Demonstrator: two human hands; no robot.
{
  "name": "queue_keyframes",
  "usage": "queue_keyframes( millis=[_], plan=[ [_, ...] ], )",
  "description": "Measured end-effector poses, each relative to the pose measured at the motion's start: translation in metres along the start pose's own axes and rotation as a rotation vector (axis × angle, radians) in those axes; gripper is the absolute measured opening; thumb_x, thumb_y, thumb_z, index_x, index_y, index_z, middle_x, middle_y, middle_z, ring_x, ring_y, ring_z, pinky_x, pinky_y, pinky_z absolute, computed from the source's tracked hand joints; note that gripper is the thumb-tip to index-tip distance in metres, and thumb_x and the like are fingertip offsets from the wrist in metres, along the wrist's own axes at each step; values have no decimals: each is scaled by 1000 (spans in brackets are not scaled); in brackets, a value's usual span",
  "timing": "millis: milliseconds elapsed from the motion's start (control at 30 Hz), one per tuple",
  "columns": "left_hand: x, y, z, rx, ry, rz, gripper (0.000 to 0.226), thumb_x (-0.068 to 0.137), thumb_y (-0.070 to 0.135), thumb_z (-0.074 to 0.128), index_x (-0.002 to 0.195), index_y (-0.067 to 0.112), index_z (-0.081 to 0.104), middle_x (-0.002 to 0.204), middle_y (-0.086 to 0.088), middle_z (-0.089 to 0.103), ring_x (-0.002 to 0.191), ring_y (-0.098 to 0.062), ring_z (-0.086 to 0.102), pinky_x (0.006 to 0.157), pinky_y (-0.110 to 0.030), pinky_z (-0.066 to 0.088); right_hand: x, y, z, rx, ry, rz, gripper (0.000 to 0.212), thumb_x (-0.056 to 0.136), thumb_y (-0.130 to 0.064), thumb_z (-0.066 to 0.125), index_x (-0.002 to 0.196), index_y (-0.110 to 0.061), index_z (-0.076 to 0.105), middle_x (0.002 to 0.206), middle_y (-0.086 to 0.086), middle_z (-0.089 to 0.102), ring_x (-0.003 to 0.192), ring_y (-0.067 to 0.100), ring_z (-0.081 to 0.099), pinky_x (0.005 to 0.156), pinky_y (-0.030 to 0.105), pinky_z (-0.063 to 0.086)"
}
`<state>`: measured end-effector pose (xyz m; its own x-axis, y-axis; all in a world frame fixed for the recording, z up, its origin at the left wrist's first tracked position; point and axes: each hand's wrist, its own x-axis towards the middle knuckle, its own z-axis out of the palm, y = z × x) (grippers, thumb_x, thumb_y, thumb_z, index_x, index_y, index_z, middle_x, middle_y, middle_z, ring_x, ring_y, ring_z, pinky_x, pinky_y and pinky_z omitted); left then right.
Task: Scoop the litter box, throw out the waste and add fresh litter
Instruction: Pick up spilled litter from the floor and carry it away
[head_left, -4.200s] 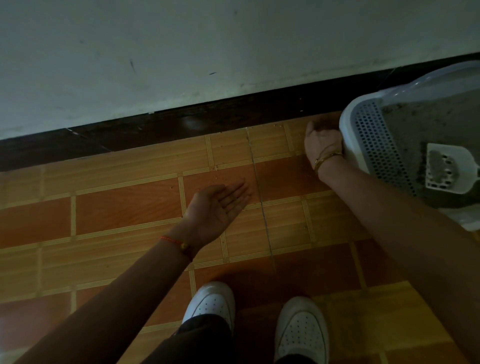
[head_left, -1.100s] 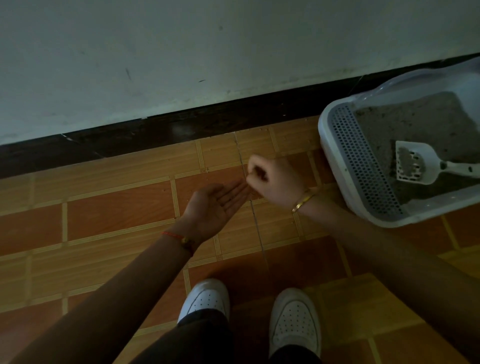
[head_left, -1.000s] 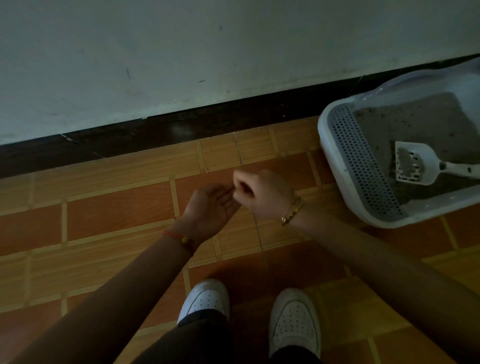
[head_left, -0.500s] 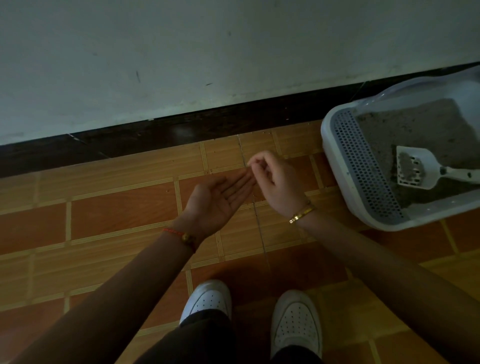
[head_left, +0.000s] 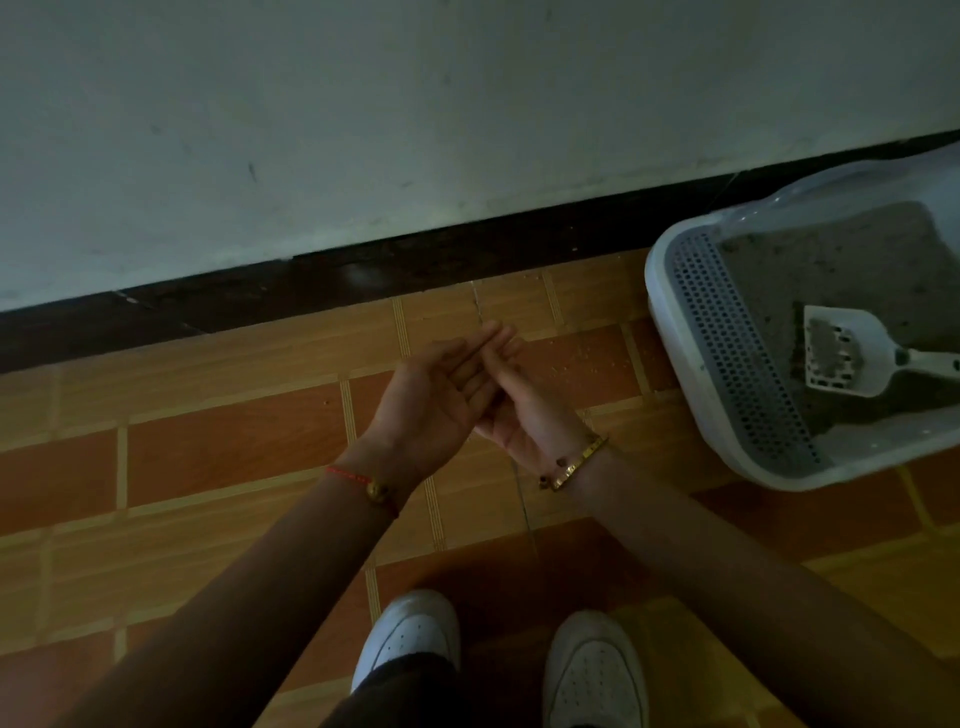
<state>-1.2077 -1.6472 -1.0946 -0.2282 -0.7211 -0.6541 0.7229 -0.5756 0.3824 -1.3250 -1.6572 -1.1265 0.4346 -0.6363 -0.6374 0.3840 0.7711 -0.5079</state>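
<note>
A white litter box (head_left: 670, 322) with a grey perforated step stands on the floor at the right, filled with grey litter (head_left: 831, 260). A white slotted scoop (head_left: 852, 358) lies in it with clumps on its blade. My left hand (head_left: 436, 400) is held palm up over the tiles, fingers straight. My right hand (head_left: 519, 410) lies against it, also palm up, its fingers meeting the left fingertips. Neither hand visibly holds anything. Both are left of the box and apart from it.
Orange and brown floor tiles (head_left: 223, 447) run to a dark skirting (head_left: 363, 275) under a pale wall. A few scattered litter grains (head_left: 576, 358) lie on the tiles beside the box. My two white shoes (head_left: 410, 639) are at the bottom.
My right hand came from the box's side to my left palm, pinched over it, then turned palm up against it. My left hand stayed open.
</note>
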Motion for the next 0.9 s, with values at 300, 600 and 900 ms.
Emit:
queue_keyframes(
  millis=[300, 600, 900],
  plan=[
    [-40, 48, 88, 27, -84, -48, 41, 103, 17, 32, 133, -1, 52, 132, -17, 60, 123, -25, 58, 104, -33, 46, -60, -81, 47, 223, -44, -35, 42, 101, -27, 34, 132, -1, 47, 128, 17, 55, 112, 23, 58, 94, 32, 48],
    [-192, 107, 242, -25, -73, -27, 42, 103, 17, 30, 133, -1, 52, 133, -16, 60, 126, -24, 56, 106, -35, 43, -213, -190, 158, 309, -63, -5, 51, 96, -32, 39, 137, -3, 44, 138, 18, 50, 124, 24, 53, 105, 30, 42],
    [-391, 172, 405, -93, 13, 35, 40, 102, 17, 34, 132, -1, 54, 130, -16, 62, 124, -25, 58, 108, -36, 43, -410, -297, 311, 322, -38, 48, 44, 99, -33, 36, 122, -3, 58, 135, 20, 53, 126, 26, 52, 106, 34, 43]
  ],
)
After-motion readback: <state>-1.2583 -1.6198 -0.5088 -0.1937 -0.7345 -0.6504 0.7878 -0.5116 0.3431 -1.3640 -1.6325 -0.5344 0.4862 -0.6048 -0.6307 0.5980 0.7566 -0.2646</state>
